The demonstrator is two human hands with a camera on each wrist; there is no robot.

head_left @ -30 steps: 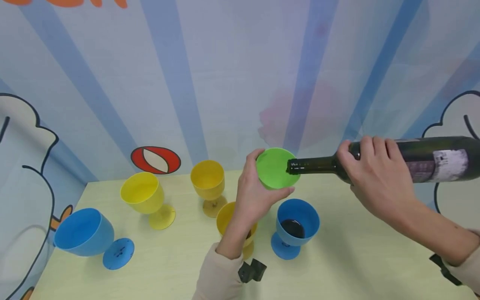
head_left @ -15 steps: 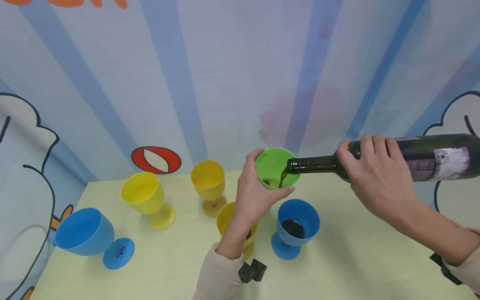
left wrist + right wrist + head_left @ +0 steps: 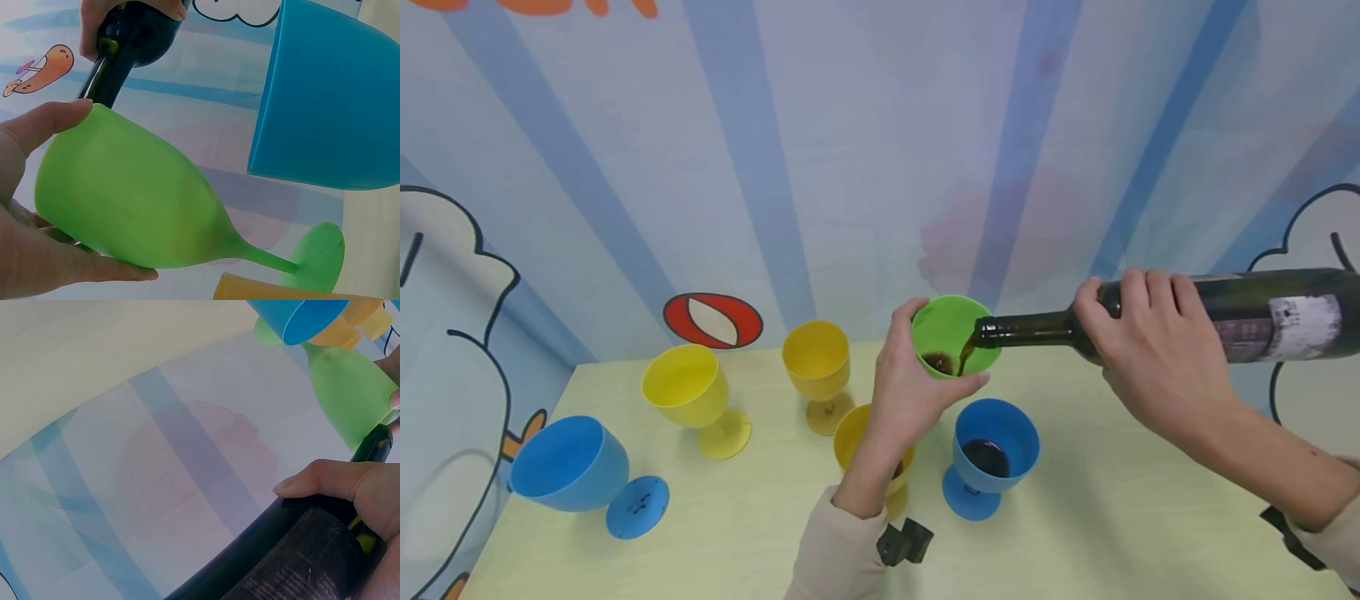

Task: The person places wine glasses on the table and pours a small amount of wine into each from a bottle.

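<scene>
My left hand (image 3: 910, 379) grips the bowl of a green goblet (image 3: 942, 321), thumb and fingers on opposite sides; its stem and foot show in the left wrist view. My right hand (image 3: 1165, 350) holds a dark wine bottle (image 3: 1232, 321) around its shoulder, almost level. The bottle's mouth lies over the goblet's rim, and a thin dark stream (image 3: 967, 352) runs from it into the bowl. Dark liquid (image 3: 937, 362) pools at the bottom of the goblet. Just below stands a blue goblet (image 3: 1022, 437) with dark liquid inside.
A yellow goblet (image 3: 847, 433) stands partly behind my left forearm. Farther left are two more yellow goblets (image 3: 816, 358) (image 3: 683, 385) and a blue goblet (image 3: 568, 467). All stand on the pale table (image 3: 737, 542), with a printed backdrop (image 3: 865, 167) rising behind.
Liquid has begun flowing from the bottle, and a dark pool has appeared and grown in the green goblet. The bottle's body has shifted very slightly; both hands keep nearly the same place.
</scene>
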